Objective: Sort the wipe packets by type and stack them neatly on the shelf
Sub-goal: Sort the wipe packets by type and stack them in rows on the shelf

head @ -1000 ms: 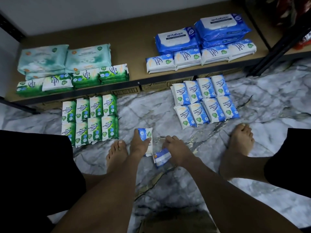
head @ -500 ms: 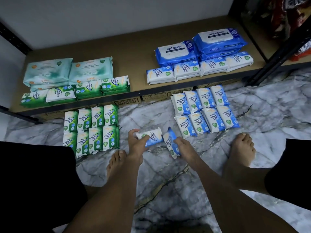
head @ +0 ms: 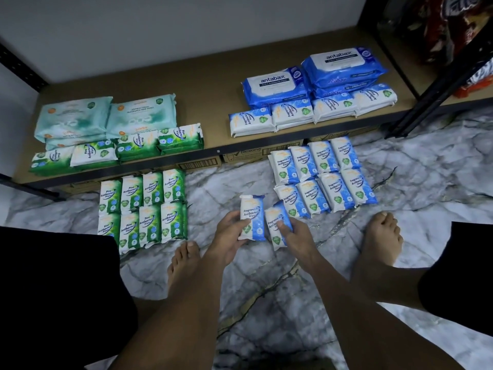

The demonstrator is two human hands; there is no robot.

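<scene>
Low shelf (head: 208, 84) runs across the 12 o'clock side, marble floor (head: 266, 303) below it.

Far left on the shelf, around 10 o'clock: pale green large packs (head: 106, 116), two showing on top with more beneath, exact count unclear. In front of them a row of four stacks of green pine packets on shelf (head: 117, 152).

On the floor at 9 to 10 o'clock: green pine packets on floor (head: 142, 206), eight on top, two rows of four, touching; the stacks look more than one deep.

Centre: person's left hand (head: 226, 236) clamped on one blue fragrance-free packet (head: 252, 217), thumb across its face, packet upright. Just beside it, right hand (head: 296, 236) gripping a second blue packet (head: 276, 225), tilted, thumb on its front. The two packets nearly touch. One bare foot (head: 184, 265) sits left of the hands, the other foot (head: 382, 236) at 3 o'clock.

At 1 o'clock on the floor: blue fragrance-free packets on floor (head: 322, 174), eight, two rows of four.

Shelf at 1 o'clock: four stacks of blue fragrance-free packets on shelf (head: 312, 112) along the front edge, and behind them large blue Antabax packs (head: 314, 78), one stack left, a taller stack right; three labels show there.
</scene>
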